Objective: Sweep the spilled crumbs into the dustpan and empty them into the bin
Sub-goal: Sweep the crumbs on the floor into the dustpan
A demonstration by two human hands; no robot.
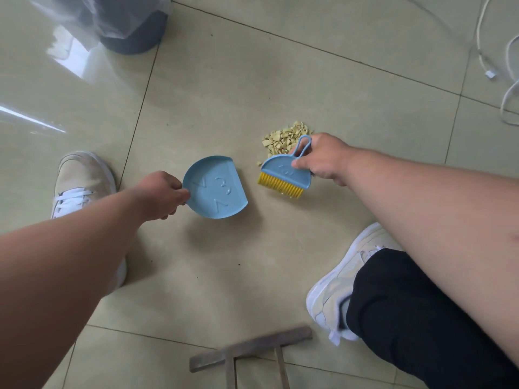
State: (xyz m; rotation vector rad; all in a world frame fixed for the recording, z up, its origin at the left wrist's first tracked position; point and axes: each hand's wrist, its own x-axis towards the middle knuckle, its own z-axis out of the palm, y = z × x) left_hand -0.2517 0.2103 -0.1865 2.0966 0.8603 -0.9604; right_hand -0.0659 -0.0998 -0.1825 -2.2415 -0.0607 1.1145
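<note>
Head view: crumbs (285, 137) beside right hand (323, 160).

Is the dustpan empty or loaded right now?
Empty. The blue dustpan in the left hand shows only bare plastic; the crumbs lie piled on the floor behind the brush.

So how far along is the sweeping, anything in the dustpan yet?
Nothing swept yet: the dustpan is empty and the crumbs sit in one pile on the floor. In hand: the left hand holds the dustpan, the right hand grips the brush beside the pile. Left: sweeping, then emptying into the bin.
</note>
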